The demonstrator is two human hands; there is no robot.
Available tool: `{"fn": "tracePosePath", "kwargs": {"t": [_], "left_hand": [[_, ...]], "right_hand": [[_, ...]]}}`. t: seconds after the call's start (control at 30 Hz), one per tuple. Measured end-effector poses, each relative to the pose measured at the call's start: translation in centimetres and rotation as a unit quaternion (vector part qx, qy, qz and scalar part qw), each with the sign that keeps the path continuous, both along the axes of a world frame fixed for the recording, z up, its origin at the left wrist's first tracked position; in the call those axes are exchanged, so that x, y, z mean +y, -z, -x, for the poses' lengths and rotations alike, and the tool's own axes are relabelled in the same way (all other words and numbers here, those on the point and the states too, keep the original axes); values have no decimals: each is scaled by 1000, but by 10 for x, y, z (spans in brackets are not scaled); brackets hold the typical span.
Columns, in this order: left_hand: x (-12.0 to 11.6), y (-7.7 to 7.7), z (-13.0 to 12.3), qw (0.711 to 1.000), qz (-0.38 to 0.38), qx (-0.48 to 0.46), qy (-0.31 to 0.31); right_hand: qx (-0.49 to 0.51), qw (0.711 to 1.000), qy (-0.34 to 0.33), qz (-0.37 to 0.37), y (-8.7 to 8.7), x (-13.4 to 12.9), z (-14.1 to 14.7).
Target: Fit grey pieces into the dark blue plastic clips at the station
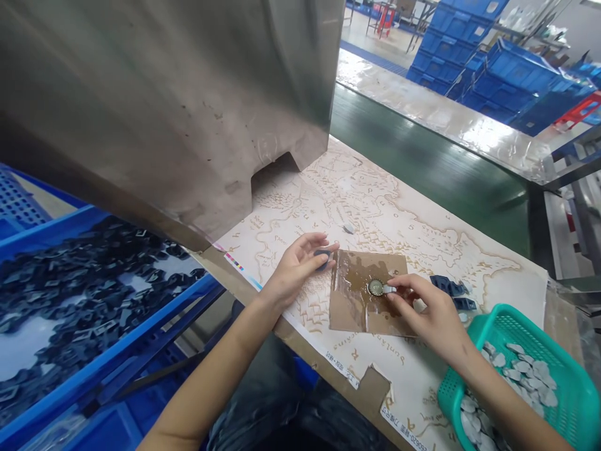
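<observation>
Head view: the right hand (434, 311) pinches a round metal-rimmed disc (375, 287) by its pale tab (388, 289), which points toward that hand. The left hand (295, 270), curled, grips a dark blue plastic piece (322, 259).

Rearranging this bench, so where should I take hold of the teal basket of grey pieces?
Take its far rim from above, on the side away from the right forearm: the rim stands raised and bare there, while the forearm lies across the near corner.
</observation>
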State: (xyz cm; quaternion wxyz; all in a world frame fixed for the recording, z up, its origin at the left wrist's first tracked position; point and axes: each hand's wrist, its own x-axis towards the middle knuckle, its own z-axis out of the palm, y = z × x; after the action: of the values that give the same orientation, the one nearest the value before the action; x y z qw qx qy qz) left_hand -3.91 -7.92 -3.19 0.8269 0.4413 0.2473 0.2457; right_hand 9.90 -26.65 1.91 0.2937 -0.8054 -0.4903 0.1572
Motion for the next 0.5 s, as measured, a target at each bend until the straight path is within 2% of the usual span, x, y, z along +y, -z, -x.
{"fn": "tracePosePath", "kwargs": {"t": [0.13, 0.33, 0.43, 0.5], "left_hand": [[-6, 0, -2, 996, -92, -8, 15], [-11, 0, -1, 976, -197, -78, 57], [-12, 0, 1, 962, -235, -111, 79], [-13, 0, 1, 958, -251, -106, 91]], "right_hand": [[-52, 997, -56, -25, 5, 1, 1], [-81, 993, -83, -29, 9, 2, 0], [-66, 995, -64, -46, 7, 3, 1], [-43, 996, -23, -74, 3, 3, 2]]}}
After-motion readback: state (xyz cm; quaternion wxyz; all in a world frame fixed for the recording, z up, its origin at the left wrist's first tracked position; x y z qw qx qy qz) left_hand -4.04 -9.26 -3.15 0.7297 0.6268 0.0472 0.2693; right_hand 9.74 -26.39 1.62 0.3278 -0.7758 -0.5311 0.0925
